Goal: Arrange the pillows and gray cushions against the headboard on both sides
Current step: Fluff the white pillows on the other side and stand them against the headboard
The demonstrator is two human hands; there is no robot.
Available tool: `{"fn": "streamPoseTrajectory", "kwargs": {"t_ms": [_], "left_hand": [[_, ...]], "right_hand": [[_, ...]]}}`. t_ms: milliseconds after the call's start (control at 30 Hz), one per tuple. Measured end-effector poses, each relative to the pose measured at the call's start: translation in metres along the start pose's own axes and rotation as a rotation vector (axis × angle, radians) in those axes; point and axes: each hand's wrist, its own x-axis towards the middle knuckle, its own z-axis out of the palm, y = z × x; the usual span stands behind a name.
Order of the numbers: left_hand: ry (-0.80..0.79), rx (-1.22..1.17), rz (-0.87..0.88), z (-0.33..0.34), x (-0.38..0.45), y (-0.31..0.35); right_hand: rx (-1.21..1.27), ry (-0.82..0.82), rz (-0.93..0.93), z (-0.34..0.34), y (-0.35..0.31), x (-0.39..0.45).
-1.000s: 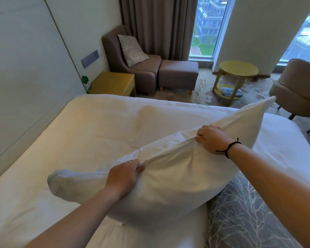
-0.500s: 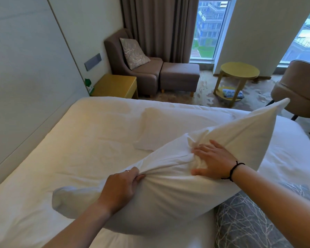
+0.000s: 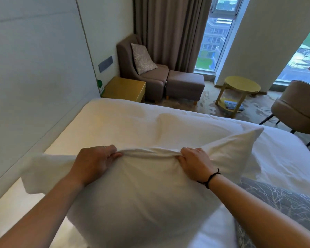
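White bedding covered the bed (image 3: 132, 122), which filled most of the view and ran from the pale padded headboard wall (image 3: 34, 68) on the left toward the windows. Beyond its far edge stood a brown armchair (image 3: 129, 61) with a patterned cushion (image 3: 142, 58) propped on its seat, a matching footstool (image 3: 185, 86) just beside it, and a yellow bedside cabinet (image 3: 125, 89) set against the wall. Brown curtains (image 3: 168, 33) hung behind the armchair. Farther right, a round yellow side table (image 3: 242, 86) stood on the carpet, with some printed papers lying on its lower shelf, and a tan tub chair (image 3: 299, 108) sat near the right edge.

On the bed, nearest the person, a large white pillow (image 3: 141, 197) stood on its long edge, its upper right corner pointing toward the tub chair. A gray cushion (image 3: 279, 203) with a white branch pattern lay on the bed just to the right of the pillow, partly hidden under the right forearm.

Both hands held the pillow's top edge. The left hand (image 3: 95, 161) had its grip closed on a bunched fold of the pillowcase, fingers curled over the far side and thumb on the near side. The right hand (image 3: 195, 161) pinched the same ridge of fabric a little to the right, fingers likewise curled round it. A black cord bracelet (image 3: 210, 178) circled the right wrist, and a thin ring showed on a left finger.
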Motion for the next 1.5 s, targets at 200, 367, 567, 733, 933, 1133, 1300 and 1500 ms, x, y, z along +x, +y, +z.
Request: {"fn": "streamPoseTrajectory", "kwargs": {"t_ms": [200, 367, 567, 733, 933, 1133, 1300, 1500], "left_hand": [[-0.027, -0.082, -0.225, -0.059, -0.047, -0.141], [-0.328, -0.105, -0.282, -0.065, -0.087, -0.215], [-0.475, -0.163, -0.333, -0.037, -0.117, -0.233], [-0.543, -0.109, -0.32, -0.028, -0.107, -0.235], [-0.592, -0.03, -0.473, -0.022, -0.1, -0.228], [-0.532, -0.051, -0.58, -0.027, -0.098, -0.225], [-0.522, -0.042, -0.568, -0.034, -0.068, -0.225], [-0.373, -0.013, -0.526, -0.049, -0.037, -0.257]], "right_hand": [[0.194, -0.12, -0.101, 0.029, -0.15, 0.047], [0.277, -0.369, -0.132, 0.077, -0.231, 0.07], [0.199, -0.565, -0.053, 0.092, -0.235, 0.085], [0.091, -0.572, -0.024, 0.087, -0.221, 0.08], [-0.009, -0.447, -0.095, 0.102, -0.224, 0.085], [0.032, -0.261, -0.035, 0.118, -0.224, 0.095], [0.094, -0.161, 0.066, 0.1, -0.218, 0.112], [0.078, -0.009, 0.081, 0.077, -0.235, 0.155]]}}
